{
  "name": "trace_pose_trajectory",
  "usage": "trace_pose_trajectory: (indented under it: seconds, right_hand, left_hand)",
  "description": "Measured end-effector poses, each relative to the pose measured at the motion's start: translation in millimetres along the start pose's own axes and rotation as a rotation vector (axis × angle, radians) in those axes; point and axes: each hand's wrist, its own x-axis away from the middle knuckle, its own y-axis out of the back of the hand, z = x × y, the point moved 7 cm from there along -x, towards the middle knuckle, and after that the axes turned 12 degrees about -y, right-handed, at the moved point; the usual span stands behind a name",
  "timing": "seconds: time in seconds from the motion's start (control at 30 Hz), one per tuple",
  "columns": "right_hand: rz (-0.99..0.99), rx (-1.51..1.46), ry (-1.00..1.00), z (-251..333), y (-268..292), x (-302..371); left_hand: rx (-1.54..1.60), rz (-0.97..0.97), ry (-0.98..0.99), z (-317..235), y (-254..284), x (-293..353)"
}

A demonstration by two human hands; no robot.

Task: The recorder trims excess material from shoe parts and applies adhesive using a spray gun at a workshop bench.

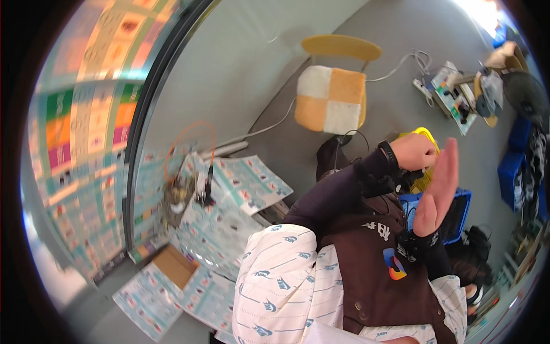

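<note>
My left hand point(413, 152) is raised in front of my chest, its fingers curled into a fist with nothing seen in it. A dark wristband point(388, 155) circles that wrist. Close beside it on the right, my right hand point(438, 186) is held upright with its fingers stretched out straight and together. Nothing shows in this palm. Black straps point(421, 241) wrap the right wrist. A yellow basket-like thing point(425, 133) shows partly behind the hands. Below it lies an open blue case point(463, 207), partly hidden by my right hand and forearm.
A chair with a checked orange and white cushion point(330, 98) stands ahead near the wall. White cables and a power strip point(423, 90) lie on the grey floor. Printed sheets point(215, 229) and a cardboard piece point(175, 266) spread at left. Blue bins point(510, 180) stand at far right.
</note>
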Motion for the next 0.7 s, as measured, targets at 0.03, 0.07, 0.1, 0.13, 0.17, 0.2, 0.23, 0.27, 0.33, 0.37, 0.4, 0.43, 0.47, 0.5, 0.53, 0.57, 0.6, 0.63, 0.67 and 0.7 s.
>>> trace_pose_trajectory:
  seconds: [0.03, 0.07, 0.1, 0.13, 0.17, 0.2, 0.23, 0.27, 0.33, 0.37, 0.4, 0.43, 0.47, 0.5, 0.53, 0.57, 0.6, 0.63, 0.67, 0.7]
  right_hand:
    - [0.066, -0.077, -0.148, -9, -3, -2]
    - [0.173, -0.186, -0.308, -24, -19, 2]
    - [0.249, -0.225, -0.263, -26, -32, 7]
    - [0.288, -0.233, -0.256, -25, -39, 11]
    - [0.363, -0.202, -0.139, -17, -51, 18]
    - [0.435, -0.175, -0.019, -9, -62, 26]
    - [0.511, -0.185, -0.014, -9, -66, 29]
    - [0.548, -0.203, -0.007, -9, -77, 35]
    - [0.772, -0.171, -0.238, -20, -110, 46]
    - [0.786, -0.196, -0.187, -13, -119, 49]
    - [0.797, -0.218, -0.079, -2, -127, 51]
    - [0.866, -0.239, -0.059, 1, -138, 53]
    - [0.938, -0.262, -0.037, 5, -150, 56]
    - [0.977, -0.269, -0.023, 8, -164, 59]
    - [1.023, -0.236, -0.078, 5, -176, 59]
    - [1.081, -0.215, -0.14, 2, -194, 61]
    - [1.11, -0.217, -0.121, 11, -206, 60]
    - [1.085, -0.232, -0.016, 25, -215, 60]
    - [1.05, -0.247, 0.096, 40, -221, 60]
    - [1.033, -0.324, 0.069, 42, -235, 64]
  left_hand:
    - [-0.001, -0.068, -0.032, -7, 6, 3]
    - [-0.027, -0.111, 0.002, -7, 16, 27]
    - [-0.043, -0.177, 0.113, -3, 26, 54]
    - [-0.047, -0.235, 0.204, -1, 32, 71]
    - [-0.047, -0.275, 0.252, 5, 34, 93]
    - [-0.069, -0.318, 0.278, 8, 36, 115]
    - [-0.052, -0.372, 0.22, -4, 42, 124]
    - [-0.046, -0.437, 0.186, -11, 46, 144]
    - [-0.024, -0.529, 0.203, -14, 51, 176]
    - [0.006, -0.556, 0.303, -15, 54, 195]
    - [0.04, -0.585, 0.399, -15, 58, 212]
    - [0.134, -0.642, 0.449, -19, 62, 224]
    - [0.12, -0.684, 0.452, -15, 65, 240]
    - [-0.017, -0.736, 0.326, -13, 71, 255]
    - [-0.152, -0.764, 0.179, -20, 83, 257]
    - [-0.155, -0.754, 0.185, -26, 93, 269]
    - [-0.174, -0.781, 0.184, -34, 104, 278]
    - [-0.001, -0.849, 0.286, -37, 111, 293]
    - [0.175, -0.911, 0.37, -40, 115, 306]
    - [0.156, -0.936, 0.356, -44, 124, 318]
